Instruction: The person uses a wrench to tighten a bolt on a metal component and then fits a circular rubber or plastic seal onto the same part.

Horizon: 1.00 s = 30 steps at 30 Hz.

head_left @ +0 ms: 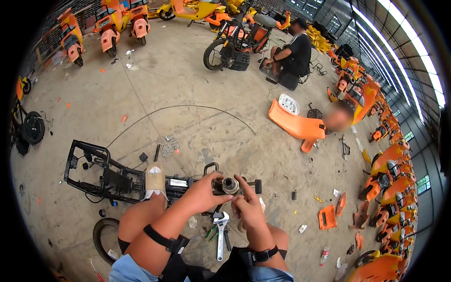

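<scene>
Black frame (pixel 124 181) lying crosswise, tube (pixel 230 184) pointing up

The tube is sitting at the frame's right end, its ringed metal mouth facing the camera. The left hand (pixel 206 191) is clamping on the tube, its thumb pressing along the near side. The right hand (pixel 246 202) is meeting it at the frame's right end, forefinger reaching up along the tube's right side and the other fingers curling; whether it is gripping, I cannot tell. A tan pad (pixel 155 178) is covering the left knee, which is hiding part of the frame's middle.

On the near side of the frame, below its right end, a wrench (pixel 221 237) is lying beside green-handled pliers (pixel 212 232). A tyre (pixel 96 237) is resting on the near side of the frame's left half. On the far side of the frame, a chain (pixel 170 149) is lying in a heap near it, and a cable (pixel 188 106) is arching farther out. Well apart to the frame's right, an orange panel (pixel 293 124) is lying farther off and a bottle (pixel 324 255) nearer in. Far beyond the frame, a co-worker (pixel 298 54) is sitting low beside a scooter (pixel 235 35)
</scene>
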Motion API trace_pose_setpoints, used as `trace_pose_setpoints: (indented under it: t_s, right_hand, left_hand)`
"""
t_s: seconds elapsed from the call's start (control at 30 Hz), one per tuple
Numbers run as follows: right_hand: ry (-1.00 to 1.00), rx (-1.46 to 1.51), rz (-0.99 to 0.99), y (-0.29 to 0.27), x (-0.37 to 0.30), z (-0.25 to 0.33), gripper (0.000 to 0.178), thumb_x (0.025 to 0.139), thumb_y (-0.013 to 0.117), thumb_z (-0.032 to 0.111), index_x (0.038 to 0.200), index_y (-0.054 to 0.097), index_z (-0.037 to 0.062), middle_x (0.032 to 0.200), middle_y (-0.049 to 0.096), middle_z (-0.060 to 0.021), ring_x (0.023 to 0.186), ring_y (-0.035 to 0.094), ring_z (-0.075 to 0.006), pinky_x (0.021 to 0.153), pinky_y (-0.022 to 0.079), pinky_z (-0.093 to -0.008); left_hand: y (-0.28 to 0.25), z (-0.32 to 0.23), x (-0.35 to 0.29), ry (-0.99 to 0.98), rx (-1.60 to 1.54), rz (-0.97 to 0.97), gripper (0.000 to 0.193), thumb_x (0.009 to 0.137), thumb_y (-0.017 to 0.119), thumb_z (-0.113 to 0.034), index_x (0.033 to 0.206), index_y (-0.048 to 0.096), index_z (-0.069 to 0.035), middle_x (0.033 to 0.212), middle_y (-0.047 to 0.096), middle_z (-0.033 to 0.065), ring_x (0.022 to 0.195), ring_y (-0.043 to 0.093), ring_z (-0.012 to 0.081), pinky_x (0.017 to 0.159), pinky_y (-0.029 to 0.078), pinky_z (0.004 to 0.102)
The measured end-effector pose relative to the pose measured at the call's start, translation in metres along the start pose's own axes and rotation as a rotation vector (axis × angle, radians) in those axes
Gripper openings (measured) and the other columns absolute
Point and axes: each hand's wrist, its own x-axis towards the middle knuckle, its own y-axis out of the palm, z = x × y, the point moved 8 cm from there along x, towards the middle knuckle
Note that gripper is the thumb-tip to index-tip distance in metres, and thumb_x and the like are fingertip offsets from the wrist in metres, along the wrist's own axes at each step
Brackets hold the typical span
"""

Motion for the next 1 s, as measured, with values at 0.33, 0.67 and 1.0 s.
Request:
trace_pose_setpoints:
  t_s: [0.33, 0.67, 1.0]
  right_hand:
    - [-0.064, 0.073, -0.012, 0.000, 0.006, -0.016, 0.072, 0.093, 0.052, -0.004, 0.162, 0.036, 0.0081, 0.065, 0.052, 0.0036, 0.058, 0.047, -0.0054, 0.055, 0.040, -0.0232]
    - [-0.130, -0.010, -0.021, -0.008, 0.005, -0.014, 0.067, 0.094, 0.052, -0.004, 0.159, 0.039, 0.0060, 0.068, 0.054, 0.0021, 0.061, 0.051, -0.0064, 0.058, 0.043, -0.0247]
    - [-0.209, -0.187, -0.077, -0.016, -0.004, -0.012, 0.069, 0.097, 0.055, -0.002, 0.161, 0.033, 0.0080, 0.078, 0.061, -0.0004, 0.071, 0.057, -0.0071, 0.067, 0.049, -0.0258]
  left_hand:
    - [0.004, 0.000, -0.001, 0.009, -0.012, -0.017, 0.069, 0.082, 0.088, -0.030, 0.136, 0.055, -0.002, 0.123, 0.070, 0.0203, 0.116, 0.069, 0.0311, 0.098, 0.053, 0.0391]
    - [0.003, -0.004, -0.004, -0.010, 0.057, -0.038, 0.069, 0.086, 0.085, -0.037, 0.137, 0.055, -0.003, 0.122, 0.071, 0.0213, 0.116, 0.070, 0.0330, 0.099, 0.053, 0.0409]
    - [0.004, -0.001, -0.003, -0.017, 0.052, 0.012, 0.091, 0.080, 0.090, -0.044, 0.148, 0.046, -0.003, 0.136, 0.064, 0.0237, 0.130, 0.062, 0.0345, 0.106, 0.050, 0.0425]
